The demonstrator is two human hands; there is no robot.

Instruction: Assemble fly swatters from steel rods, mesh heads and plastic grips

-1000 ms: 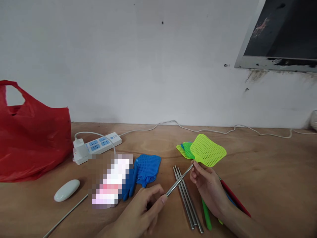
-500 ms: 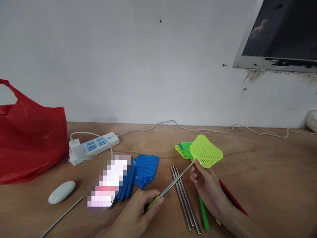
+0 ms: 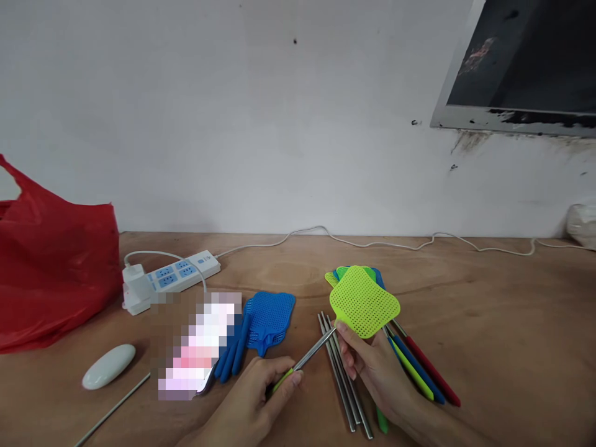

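My right hand (image 3: 372,372) pinches the neck of a yellow-green fly swatter head (image 3: 364,302), held just above the wooden table (image 3: 488,323). My left hand (image 3: 261,403) is closed on the green grip at the other end of its thin metal rod (image 3: 311,354). The rod slants between the two hands. Under the right hand lie loose metal rods (image 3: 347,391) and finished swatters with red, blue and yellow handles (image 3: 419,372). More swatter heads (image 3: 349,273) are stacked behind the held one.
Blue swatter heads and grips (image 3: 265,320) lie left of the rods, beside a blurred-out object. A white power strip (image 3: 170,276), a white oval object (image 3: 108,366), a lone rod (image 3: 116,406) and a red plastic bag (image 3: 51,273) are on the left. A white cable (image 3: 372,242) runs along the wall.
The swatter head has come down and to the left, nearer the table. The rod has slid further into my left hand, and the green grip now shows there. The view has shifted slightly right.
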